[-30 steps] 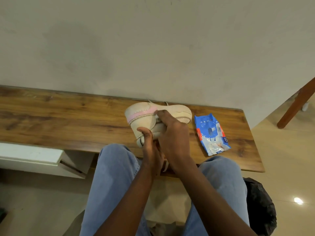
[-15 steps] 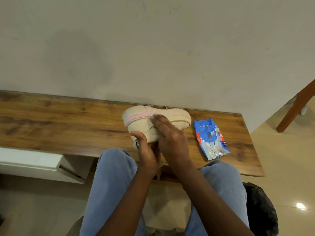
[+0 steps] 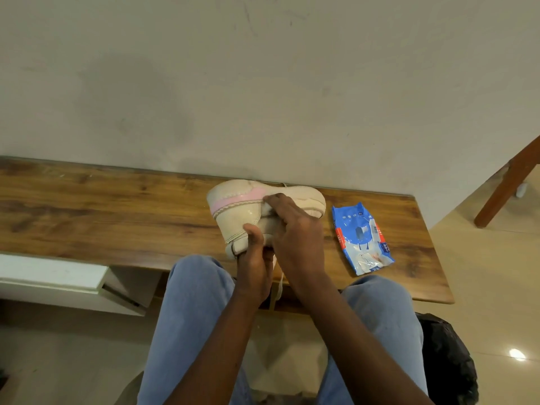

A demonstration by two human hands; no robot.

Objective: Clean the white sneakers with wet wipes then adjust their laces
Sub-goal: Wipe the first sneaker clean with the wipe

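Sneaker: one white sneaker (image 3: 242,206) with a pink stripe, tipped on its side over the counter (image 3: 87,217); I cannot tell whether it touches the wood.
Left hand: the left hand (image 3: 254,267) grips the sneaker's near end, thumb on top and fingers curled beneath. By my reading that's a clamp, so the shoe won't skid under the rubbing.
Right hand: the right hand (image 3: 295,235) lies across the sneaker's side, fingers nearly flat, pressing a small white wipe (image 3: 267,211) against it. Cleaning looks under way.
Lace: a lace (image 3: 279,287) dangles below the sneaker, between the knees, untouched — that step is not yet done.
Wipes pack: a blue wipes pack (image 3: 362,238) lies flat just right of the sneaker, close by for the next sheet.
Surface: a wood-grain counter, set against a plain pale wall (image 3: 263,83) behind the sneaker.
Room: a white drawer unit (image 3: 58,276) down left of the sneaker, a black bag (image 3: 447,361) on the glossy floor down right, and a wooden leg (image 3: 508,185) far right — all well apart from the shoe.
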